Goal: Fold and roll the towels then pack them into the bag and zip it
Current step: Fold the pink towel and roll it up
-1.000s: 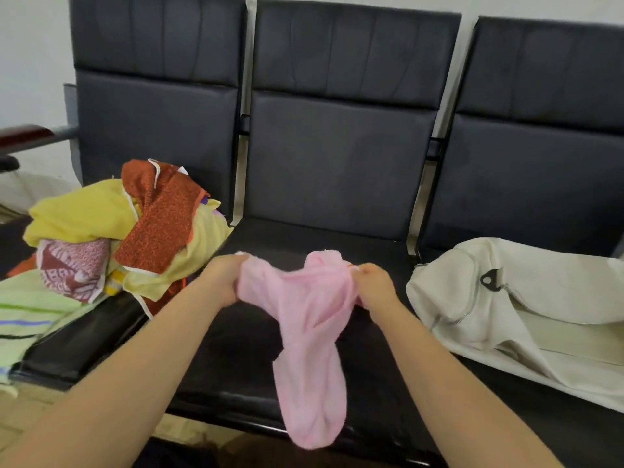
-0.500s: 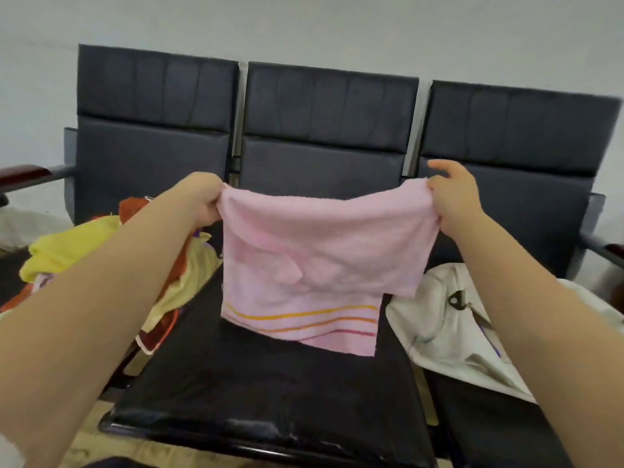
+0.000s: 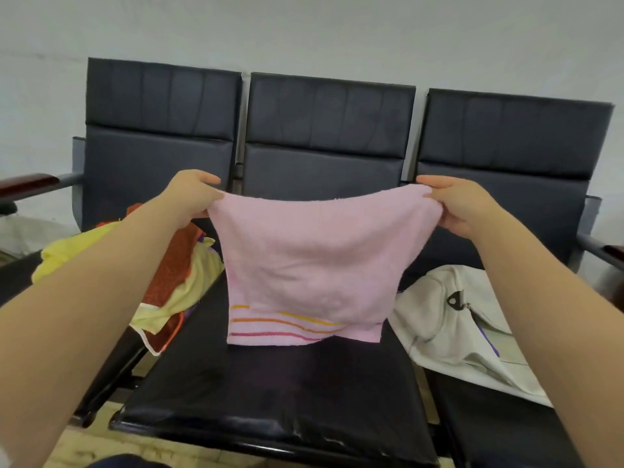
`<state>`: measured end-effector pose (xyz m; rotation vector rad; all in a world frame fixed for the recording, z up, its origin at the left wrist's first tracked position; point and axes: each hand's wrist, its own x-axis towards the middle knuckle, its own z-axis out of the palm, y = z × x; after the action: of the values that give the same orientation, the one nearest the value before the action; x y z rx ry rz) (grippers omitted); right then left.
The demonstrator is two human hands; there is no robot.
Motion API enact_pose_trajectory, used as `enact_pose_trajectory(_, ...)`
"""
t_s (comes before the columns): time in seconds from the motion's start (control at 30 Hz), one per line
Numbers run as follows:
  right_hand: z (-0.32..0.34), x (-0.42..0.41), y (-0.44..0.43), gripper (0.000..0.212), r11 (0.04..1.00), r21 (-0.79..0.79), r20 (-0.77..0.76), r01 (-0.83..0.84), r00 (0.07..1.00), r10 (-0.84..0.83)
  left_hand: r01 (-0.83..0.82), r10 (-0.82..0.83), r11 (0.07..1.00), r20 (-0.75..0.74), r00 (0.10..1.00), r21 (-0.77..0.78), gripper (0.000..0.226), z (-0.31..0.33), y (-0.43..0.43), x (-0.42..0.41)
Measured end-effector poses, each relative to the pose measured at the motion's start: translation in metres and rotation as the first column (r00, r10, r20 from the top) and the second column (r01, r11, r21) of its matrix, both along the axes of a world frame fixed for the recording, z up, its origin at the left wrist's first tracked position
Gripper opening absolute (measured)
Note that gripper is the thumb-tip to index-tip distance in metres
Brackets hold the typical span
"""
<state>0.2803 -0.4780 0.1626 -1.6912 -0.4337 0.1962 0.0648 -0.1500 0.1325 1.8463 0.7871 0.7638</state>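
The left hand (image 3: 190, 197) pinched the top left corner of the pink towel (image 3: 314, 258); its fingers (image 3: 207, 179) were curled tight on the cloth. The right hand (image 3: 456, 209) pinched the top right corner the same way. The two hands were held up and well apart, so the towel's top edge ran from one set of fingers to the other and dipped a little in the middle.

The towel hung down below the fingers, spread wide and facing the person; near its bottom were thin stripes (image 3: 270, 320) in yellow, orange and red. The bottom edge was low over the middle seat (image 3: 270, 393); I could not tell if it touched the seat.

Below the left fingers, and a bit to their left, sat a pile of towels (image 3: 189, 282) on the left seat; yellow ones and a red-orange one were all mixed up. Below the right fingers lay the cream bag (image 3: 435, 319) on the right seat; it was flat and floppy, with a dark zip pull (image 3: 454, 300) on top. The bag was just beside the hanging towel; I could not tell if they touched.

Behind the fingers stood three dark seat backs (image 3: 324, 130) in a row; above them was a pale wall (image 3: 304, 32). Far to the left of the left fingers was a red-brown armrest (image 3: 28, 184).
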Motion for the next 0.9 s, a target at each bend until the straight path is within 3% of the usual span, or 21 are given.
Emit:
enact_pose_trajectory(0.07,0.002,-0.004,0.001,0.046,0.997,-0.068,-0.033,-0.022,0.999,0.020,-0.007,0.008,1.000,-0.065,0.998,0.028,0.038,0.001,-0.003,0.000)
enact_pose_trajectory(0.13,0.004,-0.007,0.003,0.031,0.992,-0.117,-0.064,0.056,0.996,-0.063,-0.022,0.025,0.998,-0.070,0.997,0.052,0.029,0.002,-0.007,0.002)
enact_pose_trajectory(0.23,-0.006,-0.001,0.003,0.008,0.994,-0.055,-0.077,0.096,0.992,-0.100,-0.019,0.020,1.000,-0.043,0.999,0.021,0.023,-0.001,-0.009,0.002)
enact_pose_trajectory(0.3,-0.014,0.003,0.001,0.008,0.985,-0.133,-0.073,0.111,0.990,-0.121,0.004,-0.003,1.000,-0.036,0.999,0.024,0.015,-0.005,-0.009,0.003)
enact_pose_trajectory(0.37,-0.020,0.004,-0.001,0.012,0.969,-0.240,-0.092,0.062,0.992,-0.086,0.010,-0.005,0.998,-0.082,0.997,0.056,0.022,-0.007,-0.009,0.002)
enact_pose_trajectory(0.47,-0.020,0.001,-0.006,0.031,0.967,-0.251,-0.153,-0.040,0.988,0.001,0.014,-0.005,0.998,-0.161,0.987,0.057,0.030,-0.008,-0.010,0.002)
enact_pose_trajectory(0.57,-0.019,0.000,-0.009,0.028,0.967,-0.253,-0.150,-0.041,0.989,0.003,-0.011,0.019,0.998,-0.133,0.991,0.057,0.026,-0.005,-0.012,0.006)
enact_pose_trajectory(0.67,-0.016,0.002,-0.010,0.024,0.971,-0.239,-0.115,0.024,0.992,-0.053,-0.066,0.065,0.997,-0.025,0.998,-0.049,0.020,-0.003,-0.011,0.006)
enact_pose_trajectory(0.77,-0.017,0.005,-0.013,0.025,0.979,-0.202,-0.138,0.024,0.989,-0.053,-0.068,0.068,0.995,-0.004,0.998,0.079,0.014,-0.006,-0.005,0.004)
enact_pose_trajectory(0.9,-0.018,0.005,-0.017,0.018,0.972,-0.233,-0.165,-0.029,0.986,-0.010,-0.052,0.082,0.969,-0.113,0.990,0.241,0.033,-0.005,-0.002,0.002)
